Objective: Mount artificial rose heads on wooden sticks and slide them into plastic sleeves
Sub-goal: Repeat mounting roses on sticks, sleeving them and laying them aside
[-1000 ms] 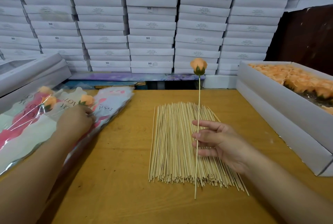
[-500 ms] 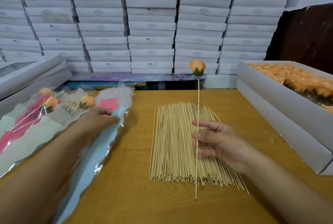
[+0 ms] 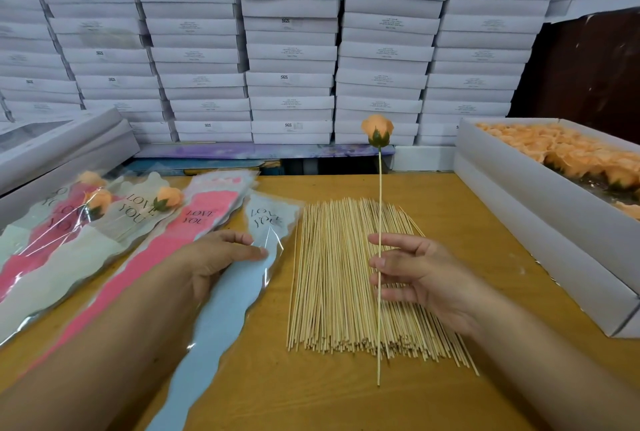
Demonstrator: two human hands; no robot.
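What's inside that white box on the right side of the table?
The white box holds many peach rose heads, packed close with some green bases showing. Its near wall hides the lower layers and the bottom, and the picture's edge cuts off the box's right end.

Packing workshop: stacked white boxes point(image 3: 291, 49), stick pile point(image 3: 346, 278).
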